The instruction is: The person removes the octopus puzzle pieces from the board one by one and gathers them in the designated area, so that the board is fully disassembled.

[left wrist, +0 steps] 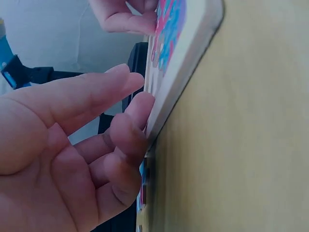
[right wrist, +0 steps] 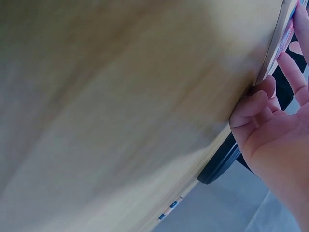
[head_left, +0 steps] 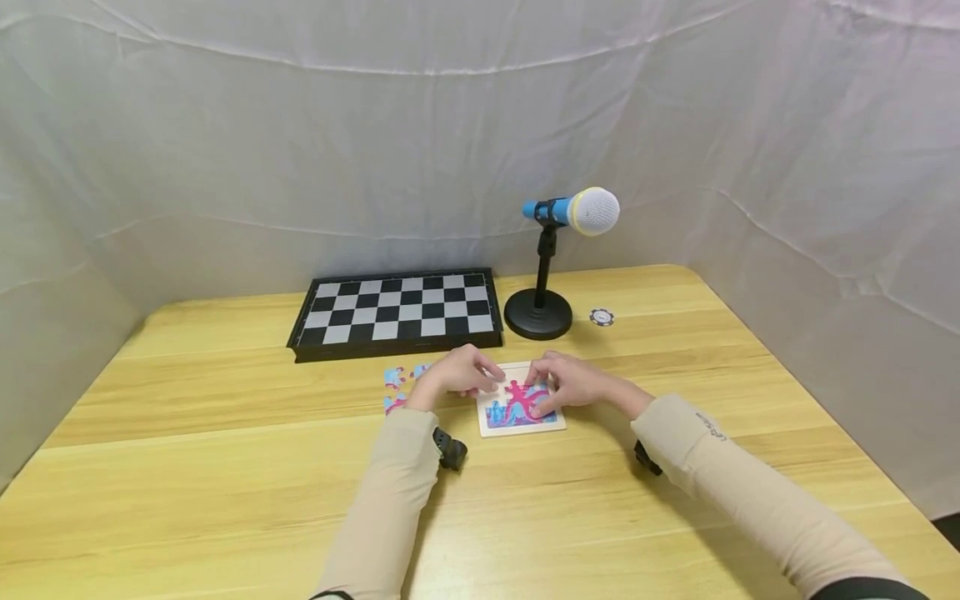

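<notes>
A square wooden jigsaw tray [head_left: 522,431] lies on the table, with joined pink and blue pieces [head_left: 498,414] across its lower and right parts. Bare wood shows at the tray's upper left. My left hand [head_left: 459,372] hovers by the tray's left edge; in the left wrist view its thumb and index finger extend and the other fingers bend loosely, nothing between them. My right hand [head_left: 572,381] reaches over the right side, thumb and index fingertips spread on the pieces. In the right wrist view its other fingers [right wrist: 251,107] curl beside the tray's edge.
Several loose jigsaw pieces [head_left: 393,378] lie left of the tray, partly hidden by my left hand. Behind stands a black-framed checkered board [head_left: 397,310]. A blue microphone [head_left: 592,212] on a round black stand [head_left: 537,315] is at back right, beside a poker chip [head_left: 602,317].
</notes>
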Demonstrator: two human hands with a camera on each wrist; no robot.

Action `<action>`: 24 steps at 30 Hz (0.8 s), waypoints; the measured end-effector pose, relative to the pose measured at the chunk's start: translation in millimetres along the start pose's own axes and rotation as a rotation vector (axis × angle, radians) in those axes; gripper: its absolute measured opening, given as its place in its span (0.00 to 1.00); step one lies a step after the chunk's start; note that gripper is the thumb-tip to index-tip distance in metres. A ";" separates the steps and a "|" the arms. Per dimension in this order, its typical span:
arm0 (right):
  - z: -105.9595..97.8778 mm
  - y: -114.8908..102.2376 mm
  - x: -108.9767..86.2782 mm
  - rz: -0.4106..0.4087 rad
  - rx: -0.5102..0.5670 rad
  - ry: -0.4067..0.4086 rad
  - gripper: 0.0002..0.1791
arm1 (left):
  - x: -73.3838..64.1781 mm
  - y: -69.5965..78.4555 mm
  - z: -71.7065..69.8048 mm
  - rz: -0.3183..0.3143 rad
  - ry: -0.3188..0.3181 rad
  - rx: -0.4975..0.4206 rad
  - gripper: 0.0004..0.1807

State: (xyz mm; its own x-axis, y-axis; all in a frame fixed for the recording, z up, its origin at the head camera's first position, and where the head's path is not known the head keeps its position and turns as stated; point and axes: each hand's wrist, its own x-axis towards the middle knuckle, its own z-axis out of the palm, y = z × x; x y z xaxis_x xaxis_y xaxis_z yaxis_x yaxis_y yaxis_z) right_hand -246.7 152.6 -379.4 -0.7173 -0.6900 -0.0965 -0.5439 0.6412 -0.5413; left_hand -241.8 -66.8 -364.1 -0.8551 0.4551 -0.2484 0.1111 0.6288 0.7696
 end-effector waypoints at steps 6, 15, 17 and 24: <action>0.4 0.9 0.6 -0.002 0.005 0.003 0.19 | 4.6 0.0 2.7 0.016 -0.023 0.015 0.12; 0.2 0.8 -0.2 -0.002 0.011 0.004 0.20 | 5.3 6.9 4.5 0.021 -0.053 0.056 0.13; 0.2 0.5 -0.3 -0.002 0.007 0.003 0.20 | 5.8 7.8 5.1 0.019 -0.053 0.068 0.13; 0.5 0.6 0.1 0.004 -0.019 0.006 0.20 | 8.1 9.8 5.6 0.010 -0.039 0.080 0.12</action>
State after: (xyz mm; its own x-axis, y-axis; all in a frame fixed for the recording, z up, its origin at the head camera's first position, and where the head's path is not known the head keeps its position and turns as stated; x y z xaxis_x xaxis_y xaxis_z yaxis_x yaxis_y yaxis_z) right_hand -246.9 152.8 -380.1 -0.7220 -0.6856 -0.0931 -0.5493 0.6498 -0.5253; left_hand -244.8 -53.4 -361.8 -0.8335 0.4850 -0.2646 0.1611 0.6714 0.7234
